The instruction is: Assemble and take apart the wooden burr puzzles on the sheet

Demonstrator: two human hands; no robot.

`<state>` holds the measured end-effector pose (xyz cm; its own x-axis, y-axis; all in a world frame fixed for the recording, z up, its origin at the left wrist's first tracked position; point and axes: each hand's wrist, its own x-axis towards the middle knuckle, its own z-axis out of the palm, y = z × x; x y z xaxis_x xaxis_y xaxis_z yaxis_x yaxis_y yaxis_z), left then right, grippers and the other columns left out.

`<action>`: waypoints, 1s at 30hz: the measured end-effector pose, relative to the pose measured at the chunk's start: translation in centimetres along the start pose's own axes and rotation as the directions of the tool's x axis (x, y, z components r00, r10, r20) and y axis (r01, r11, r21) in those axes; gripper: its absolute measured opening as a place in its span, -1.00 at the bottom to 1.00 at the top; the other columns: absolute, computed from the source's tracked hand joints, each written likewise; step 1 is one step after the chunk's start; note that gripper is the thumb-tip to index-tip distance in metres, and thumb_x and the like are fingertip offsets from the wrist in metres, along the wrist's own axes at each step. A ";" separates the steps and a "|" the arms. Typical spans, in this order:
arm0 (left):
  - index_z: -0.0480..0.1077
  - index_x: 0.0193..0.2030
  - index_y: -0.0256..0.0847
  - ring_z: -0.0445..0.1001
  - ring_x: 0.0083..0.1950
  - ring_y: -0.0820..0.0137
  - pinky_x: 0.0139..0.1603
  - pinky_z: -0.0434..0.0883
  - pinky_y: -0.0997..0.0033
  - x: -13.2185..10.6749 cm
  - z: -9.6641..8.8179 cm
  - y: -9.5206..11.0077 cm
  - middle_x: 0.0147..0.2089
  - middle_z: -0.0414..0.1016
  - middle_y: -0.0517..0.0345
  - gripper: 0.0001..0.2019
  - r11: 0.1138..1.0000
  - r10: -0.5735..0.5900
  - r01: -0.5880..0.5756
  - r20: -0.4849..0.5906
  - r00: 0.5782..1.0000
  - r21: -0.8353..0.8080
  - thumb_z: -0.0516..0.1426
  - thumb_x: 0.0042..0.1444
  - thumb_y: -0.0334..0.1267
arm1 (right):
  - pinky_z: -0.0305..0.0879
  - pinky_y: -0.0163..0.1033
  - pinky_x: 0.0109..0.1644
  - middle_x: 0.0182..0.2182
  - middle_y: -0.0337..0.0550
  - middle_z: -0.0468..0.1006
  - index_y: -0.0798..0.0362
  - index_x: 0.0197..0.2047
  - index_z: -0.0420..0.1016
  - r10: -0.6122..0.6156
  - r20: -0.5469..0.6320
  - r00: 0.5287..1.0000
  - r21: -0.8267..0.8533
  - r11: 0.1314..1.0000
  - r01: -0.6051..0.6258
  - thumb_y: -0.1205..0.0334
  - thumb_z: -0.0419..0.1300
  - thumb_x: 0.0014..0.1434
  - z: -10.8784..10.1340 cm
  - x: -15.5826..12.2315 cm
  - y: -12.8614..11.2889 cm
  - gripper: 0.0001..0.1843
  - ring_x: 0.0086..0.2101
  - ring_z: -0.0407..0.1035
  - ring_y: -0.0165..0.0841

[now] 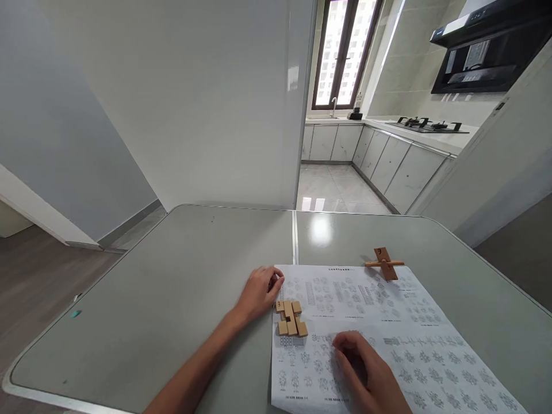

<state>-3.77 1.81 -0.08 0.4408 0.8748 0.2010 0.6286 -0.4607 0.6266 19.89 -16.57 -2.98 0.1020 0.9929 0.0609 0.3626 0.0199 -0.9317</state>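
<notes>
My left hand rests on the grey table at the left edge of a printed instruction sheet, fingers curled loosely, holding nothing I can see. Just right of it lies a cluster of wooden puzzle blocks on the sheet. My right hand lies on the lower part of the sheet, fingers bent down against the paper with nothing in them. A wooden piece with a dowel through it sits at the sheet's far edge.
The grey folding table has a seam down its middle and a small teal mark near its left edge. Beyond it a white wall and a kitchen with cabinets, a hob and a window.
</notes>
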 end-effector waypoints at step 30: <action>0.18 0.41 0.11 0.41 0.32 0.02 0.31 0.43 -0.10 -10.1 1.9 4.0 0.32 0.44 0.02 -0.35 0.999 0.047 -0.047 -0.005 0.999 0.023 0.31 0.26 -0.23 | 0.54 -0.22 -0.09 -0.16 -0.08 0.61 -0.05 -0.01 0.49 -0.193 0.030 0.981 -0.108 0.975 0.195 0.12 0.13 0.42 0.6 -1.1 -1.0 -0.83 -0.19 0.55 -0.23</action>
<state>-4.48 -9.16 -1.02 0.4669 0.8528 0.2339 0.6217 -0.5046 0.5990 18.84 -17.64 -2.37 0.0024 0.9735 0.2286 0.4732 0.2002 -0.8579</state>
